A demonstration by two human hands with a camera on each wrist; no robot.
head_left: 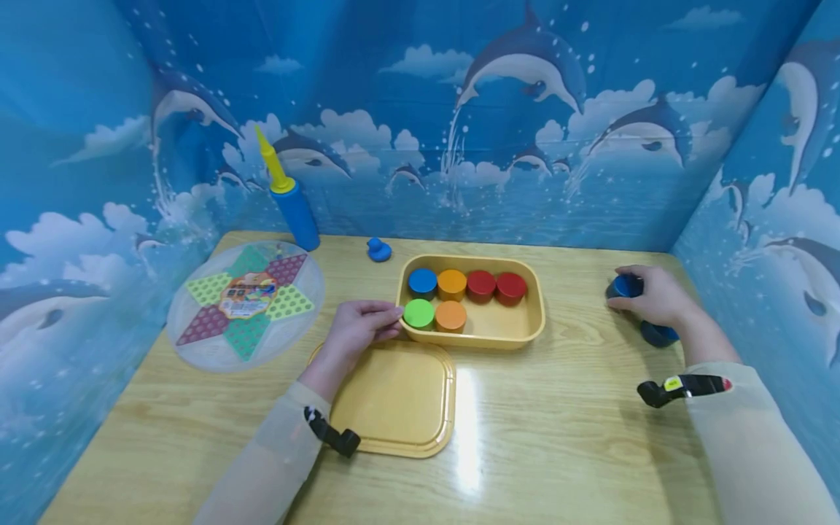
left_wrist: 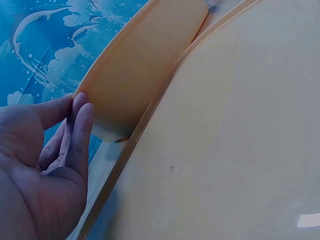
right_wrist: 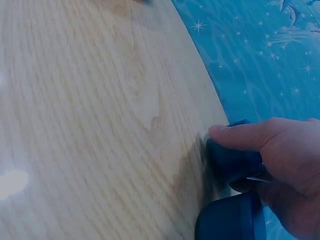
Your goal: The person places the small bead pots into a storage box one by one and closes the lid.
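My left hand (head_left: 361,326) pinches the rim of a tan plastic box (head_left: 502,337) at its near left corner; thumb and fingertips meet at the rim in the left wrist view. Inside the box stand several small round tubs: a blue one (head_left: 423,283), a green one (head_left: 419,313), two orange and two red. At the far right, my right hand (head_left: 658,295) grips a dark blue tub (head_left: 620,289) between thumb and fingers. Another dark blue tub (right_wrist: 227,220) sits close beside it on the table, partly under the wrist in the head view.
A tan lid (head_left: 397,397) lies on the table (head_left: 545,437) before the box, under my left forearm. Left of it is a round Chinese checkers board (head_left: 246,306). A blue pump with yellow nozzle (head_left: 297,211) and a blue toy duck (head_left: 378,249) stand behind, near the dolphin-print curtain (head_left: 394,87).
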